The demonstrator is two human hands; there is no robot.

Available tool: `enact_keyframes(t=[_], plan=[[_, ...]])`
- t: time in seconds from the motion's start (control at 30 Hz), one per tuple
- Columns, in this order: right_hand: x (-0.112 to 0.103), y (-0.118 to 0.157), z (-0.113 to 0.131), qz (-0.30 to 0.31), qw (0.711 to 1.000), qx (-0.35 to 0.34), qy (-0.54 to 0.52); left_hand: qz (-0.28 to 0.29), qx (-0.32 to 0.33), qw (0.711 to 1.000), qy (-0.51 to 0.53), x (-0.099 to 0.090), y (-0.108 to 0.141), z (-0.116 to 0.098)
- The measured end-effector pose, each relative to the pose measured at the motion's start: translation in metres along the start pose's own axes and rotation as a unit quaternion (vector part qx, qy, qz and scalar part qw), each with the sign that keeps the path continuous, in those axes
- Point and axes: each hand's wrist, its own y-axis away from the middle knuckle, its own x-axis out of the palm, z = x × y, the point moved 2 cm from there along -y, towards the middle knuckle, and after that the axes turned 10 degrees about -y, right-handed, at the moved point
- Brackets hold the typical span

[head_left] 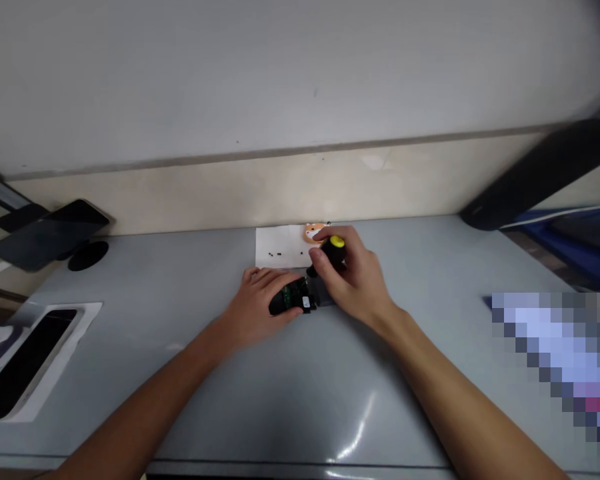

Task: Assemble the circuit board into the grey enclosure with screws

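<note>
Left hand (257,300): near the middle of the frame, fingers arched over the far side and thumb along the near side, closed about a black rounded device with a green circuit board and a small white label (291,295).
Device: just below the centre of the frame, lying low at the grey glossy surface (260,400), its inner parts exposed and its labelled end turned toward the right hand (357,280).
Right hand: right of centre, thumb and fingers curled firmly round a stubby black tool handle with a round yellow end (334,249).
Tool: yellow end up, tilted, its lower part leaning toward the right end of the device; whether the tip touches cannot be told.
Grey piece: a flat dark grey piece (322,292) shows partly beneath the right hand, beside the device.
Paper: a white creased sheet (287,239) sits beyond the hands at the centre, with tiny dark bits (279,253) scattered on it.
Ornament: an orange-and-white animal-face object (314,233) is at the sheet's upper right, partly covered by the right hand.
Left edge: a dark slab-shaped screen on a stand (50,233); below it, a black-faced phone (30,363) on white paper.
Right edge: a thick black cylinder (540,175) slants across the upper right.
</note>
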Motion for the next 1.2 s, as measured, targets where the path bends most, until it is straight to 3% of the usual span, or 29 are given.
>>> enact_keyframes(t=[0.23, 0.33, 0.43, 0.57, 0.77, 0.93, 1.2], plan=[[-0.003, -0.004, 0.013, 0.063, 0.997, 0.002, -0.047, -0.003, 0.006, 1.000, -0.009, 0.000, 0.001, 0.000], [0.002, -0.007, 0.019, 0.038, 0.988, -0.002, -0.147, -0.005, 0.011, 1.000, -0.008, 0.001, 0.001, 0.000], [0.013, -0.010, 0.016, 0.004, 0.952, 0.032, -0.305, -0.006, 0.016, 1.000, -0.005, 0.000, 0.001, 0.000], [0.028, -0.013, 0.010, 0.020, 0.888, 0.079, -0.452, -0.013, 0.020, 1.000, -0.003, 0.001, 0.002, 0.000], [0.034, -0.022, 0.007, 0.058, 0.894, 0.116, -0.430, -0.029, 0.024, 0.999, -0.020, 0.002, 0.002, 0.000], [0.029, -0.023, 0.009, 0.105, 0.837, 0.172, -0.508, -0.029, 0.023, 0.999, -0.038, 0.003, 0.003, 0.000], [0.018, -0.014, 0.009, 0.069, 0.842, 0.157, -0.511, -0.024, 0.025, 0.999, -0.040, 0.003, 0.003, 0.000]])
